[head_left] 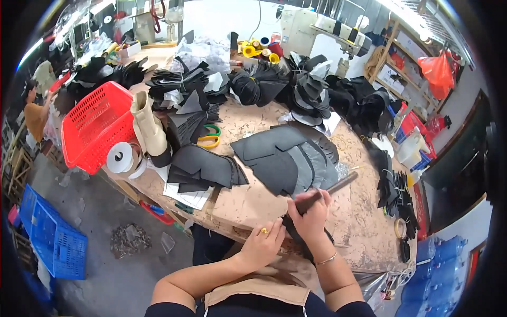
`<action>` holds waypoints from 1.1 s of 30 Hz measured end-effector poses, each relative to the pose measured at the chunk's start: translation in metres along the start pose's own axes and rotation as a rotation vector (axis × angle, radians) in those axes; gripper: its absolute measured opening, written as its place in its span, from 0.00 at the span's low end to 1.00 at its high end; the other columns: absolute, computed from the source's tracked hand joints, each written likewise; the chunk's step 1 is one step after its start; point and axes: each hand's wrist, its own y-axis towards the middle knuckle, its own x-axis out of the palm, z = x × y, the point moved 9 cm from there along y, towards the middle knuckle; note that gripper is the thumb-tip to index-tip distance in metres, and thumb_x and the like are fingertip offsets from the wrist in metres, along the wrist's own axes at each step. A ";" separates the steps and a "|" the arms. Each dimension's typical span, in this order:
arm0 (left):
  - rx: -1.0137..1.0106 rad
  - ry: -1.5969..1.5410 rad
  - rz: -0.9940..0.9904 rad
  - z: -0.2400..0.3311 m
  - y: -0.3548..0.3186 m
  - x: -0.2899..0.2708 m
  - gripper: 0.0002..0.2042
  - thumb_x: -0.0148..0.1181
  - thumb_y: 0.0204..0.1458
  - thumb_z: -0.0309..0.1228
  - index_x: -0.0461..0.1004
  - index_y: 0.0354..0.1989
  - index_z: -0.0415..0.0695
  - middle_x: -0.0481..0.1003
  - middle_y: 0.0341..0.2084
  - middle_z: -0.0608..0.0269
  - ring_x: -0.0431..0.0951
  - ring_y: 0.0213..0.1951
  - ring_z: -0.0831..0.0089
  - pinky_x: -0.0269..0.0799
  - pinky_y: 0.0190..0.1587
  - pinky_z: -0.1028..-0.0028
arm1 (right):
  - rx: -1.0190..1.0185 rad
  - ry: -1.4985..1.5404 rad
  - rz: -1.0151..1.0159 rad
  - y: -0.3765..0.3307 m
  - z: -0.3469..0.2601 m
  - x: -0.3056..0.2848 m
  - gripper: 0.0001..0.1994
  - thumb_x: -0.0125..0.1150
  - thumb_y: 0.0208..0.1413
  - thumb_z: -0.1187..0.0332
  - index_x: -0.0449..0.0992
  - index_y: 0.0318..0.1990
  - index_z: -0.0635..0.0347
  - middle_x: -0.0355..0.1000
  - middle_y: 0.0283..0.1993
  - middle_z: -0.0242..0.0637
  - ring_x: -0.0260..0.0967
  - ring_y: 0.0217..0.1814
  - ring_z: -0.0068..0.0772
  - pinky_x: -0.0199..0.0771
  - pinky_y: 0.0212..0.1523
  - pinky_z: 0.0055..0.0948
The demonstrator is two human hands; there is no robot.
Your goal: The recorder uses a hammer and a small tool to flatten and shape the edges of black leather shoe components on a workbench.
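Observation:
My right hand (311, 214) grips a dark-handled tool (328, 190) whose shaft points up and to the right over the worn wooden table (248, 203). My left hand (262, 244), with a gold ring, presses down on a black leather piece (291, 226) at the table's near edge, just under the right hand. Beyond the hands lies a fanned stack of grey and black cut leather pieces (288, 156).
A red plastic basket (95, 127), a beige boot form (150, 129), a white tape roll (120, 157) and yellow-green scissors (210, 136) sit at the left. Black leather piles (311, 95) cover the far side. Blue crate (50, 238) on the floor; a person (36, 113) stands far left.

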 end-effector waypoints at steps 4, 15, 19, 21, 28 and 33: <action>-0.047 -0.123 -0.008 -0.004 0.004 0.000 0.17 0.52 0.50 0.31 0.74 0.48 0.39 0.74 0.48 0.54 0.71 0.49 0.63 0.64 0.51 0.66 | -0.033 -0.033 0.028 0.001 -0.009 0.000 0.09 0.71 0.41 0.69 0.74 0.26 0.55 0.73 0.26 0.28 0.69 0.35 0.37 0.60 0.52 0.39; 0.085 -0.309 -0.050 0.022 -0.009 0.007 0.21 0.52 0.49 0.33 0.72 0.54 0.44 0.70 0.53 0.62 0.68 0.55 0.69 0.60 0.56 0.67 | -0.068 0.013 0.156 -0.003 -0.016 -0.024 0.11 0.72 0.39 0.67 0.75 0.30 0.54 0.72 0.31 0.29 0.67 0.40 0.38 0.61 0.53 0.41; 0.094 -0.277 -0.024 0.019 -0.005 0.007 0.21 0.53 0.49 0.33 0.73 0.53 0.44 0.71 0.51 0.64 0.69 0.53 0.70 0.58 0.56 0.67 | -0.008 0.104 -0.070 -0.002 -0.002 0.000 0.11 0.71 0.42 0.67 0.75 0.32 0.55 0.73 0.30 0.29 0.69 0.38 0.39 0.60 0.54 0.41; 0.114 -0.253 -0.005 0.020 -0.001 0.004 0.21 0.56 0.47 0.34 0.74 0.52 0.45 0.72 0.50 0.65 0.70 0.51 0.70 0.59 0.54 0.67 | -0.024 0.066 0.086 0.001 -0.004 -0.024 0.11 0.71 0.42 0.67 0.74 0.32 0.55 0.73 0.29 0.28 0.70 0.36 0.39 0.60 0.55 0.41; 0.144 -0.270 -0.019 0.033 0.017 0.004 0.17 0.61 0.45 0.30 0.78 0.46 0.48 0.74 0.42 0.68 0.71 0.47 0.68 0.60 0.50 0.65 | 0.053 -0.026 0.063 -0.013 0.043 -0.038 0.19 0.75 0.38 0.64 0.75 0.39 0.55 0.73 0.32 0.27 0.70 0.41 0.34 0.60 0.52 0.36; 0.109 -0.254 0.004 0.030 0.027 0.002 0.13 0.65 0.43 0.29 0.79 0.40 0.48 0.73 0.39 0.67 0.72 0.45 0.65 0.61 0.48 0.64 | 0.084 -0.224 0.476 -0.029 0.036 -0.129 0.17 0.75 0.39 0.65 0.75 0.37 0.53 0.75 0.31 0.24 0.69 0.38 0.34 0.59 0.52 0.37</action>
